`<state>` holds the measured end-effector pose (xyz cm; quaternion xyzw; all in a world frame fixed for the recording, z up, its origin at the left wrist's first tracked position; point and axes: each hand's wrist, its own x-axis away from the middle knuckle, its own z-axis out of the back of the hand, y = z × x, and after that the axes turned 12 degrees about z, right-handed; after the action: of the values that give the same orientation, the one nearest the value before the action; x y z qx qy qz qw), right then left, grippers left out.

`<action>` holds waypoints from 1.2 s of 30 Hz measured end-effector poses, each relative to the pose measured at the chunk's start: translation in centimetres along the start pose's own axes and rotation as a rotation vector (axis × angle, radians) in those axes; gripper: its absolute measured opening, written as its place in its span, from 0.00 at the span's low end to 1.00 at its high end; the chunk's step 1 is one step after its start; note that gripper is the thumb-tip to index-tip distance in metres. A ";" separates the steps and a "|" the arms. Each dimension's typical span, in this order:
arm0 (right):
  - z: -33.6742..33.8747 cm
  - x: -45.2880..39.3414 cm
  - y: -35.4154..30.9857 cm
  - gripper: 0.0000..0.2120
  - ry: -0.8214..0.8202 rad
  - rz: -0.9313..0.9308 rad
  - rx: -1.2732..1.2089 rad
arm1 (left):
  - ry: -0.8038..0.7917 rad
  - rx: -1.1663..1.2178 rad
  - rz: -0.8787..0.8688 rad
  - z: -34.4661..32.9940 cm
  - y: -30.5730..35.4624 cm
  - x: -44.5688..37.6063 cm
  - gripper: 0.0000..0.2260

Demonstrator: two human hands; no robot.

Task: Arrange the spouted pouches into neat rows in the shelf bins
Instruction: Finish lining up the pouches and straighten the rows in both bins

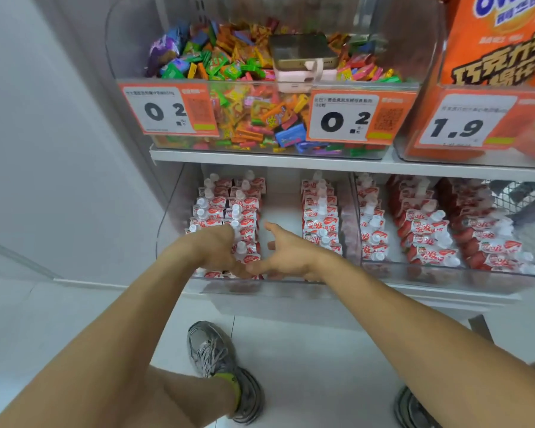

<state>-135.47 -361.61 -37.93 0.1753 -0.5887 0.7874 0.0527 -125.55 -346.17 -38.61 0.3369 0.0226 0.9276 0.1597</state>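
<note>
two hands, roughly six pouch rows

Upper shelf: clear bin of mixed candies, phone lying on top; orange bag at right; price tags; grey sneaker on floor.

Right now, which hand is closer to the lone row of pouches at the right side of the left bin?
Right. The right hand hangs open in the bare gap just left of that row of pouches. The left hand lies farther left, on the two-row block of pouches.
</note>
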 end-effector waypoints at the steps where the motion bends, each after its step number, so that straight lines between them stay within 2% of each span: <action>1: 0.1 -0.2 0.4 0.43 -0.021 -0.023 -0.063 | -0.002 0.013 -0.035 -0.2 -0.4 -0.4 0.33; 3: 0.3 -0.8 0.9 0.46 -0.055 -0.061 -0.108 | -0.015 0.089 -0.092 -0.4 -0.9 -0.4 0.32; 5: 0.4 -1.7 1.7 0.50 -0.044 -0.089 -0.115 | -0.067 0.147 -0.135 -0.5 -1.1 0.0 0.24; 7: 0.5 -2.0 2.0 0.52 -0.016 -0.123 -0.132 | -0.042 0.119 -0.118 -0.4 -0.5 0.3 0.24; 9: 0.3 -2.2 2.3 0.52 -0.009 -0.151 -0.139 | -0.025 -0.034 -0.061 -0.1 0.0 0.4 0.33; 12: 0.1 -2.5 2.6 0.44 -0.028 -0.163 -0.196 | -0.042 -0.135 0.011 0.2 0.0 0.2 0.45; 15: 0.3 -2.6 2.7 0.44 -0.063 -0.153 -0.148 | -0.056 -0.124 -0.007 0.2 0.4 0.0 0.49; 21: 0.6 -2.5 3.0 0.36 -0.083 -0.152 -0.007 | -0.152 0.236 -0.085 -1.7 -0.2 -1.3 0.62; 23: 0.8 -2.5 3.4 0.38 -0.074 -0.153 0.060 | -0.186 0.375 -0.111 -2.5 -0.4 -1.4 0.65; 25: 1.3 -2.6 3.8 0.44 -0.087 -0.167 0.081 | -0.177 0.548 -0.145 -3.4 -0.2 -1.1 0.59; 28: 2.4 -2.6 4.0 0.45 -0.052 -0.187 -0.025 | -0.118 0.838 -0.121 -4.5 -0.1 -0.9 0.49; 31: 3.2 -2.8 3.5 0.48 0.036 -0.156 -0.080 | -0.065 0.928 -0.104 -4.9 -0.6 -1.1 0.48; 33: 3.0 -2.9 3.4 0.44 0.025 -0.177 -0.158 | -0.115 0.894 -0.093 -4.5 -0.6 -0.8 0.47; 36: 1.9 -3.3 3.9 0.34 0.023 -0.206 -0.317 | -0.196 0.918 -0.107 -4.1 -0.4 -0.8 0.51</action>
<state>-133.15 -364.21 -42.14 0.2150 -0.6836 0.6773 0.1665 -127.45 -345.73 -42.35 0.4569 0.4323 0.7762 0.0433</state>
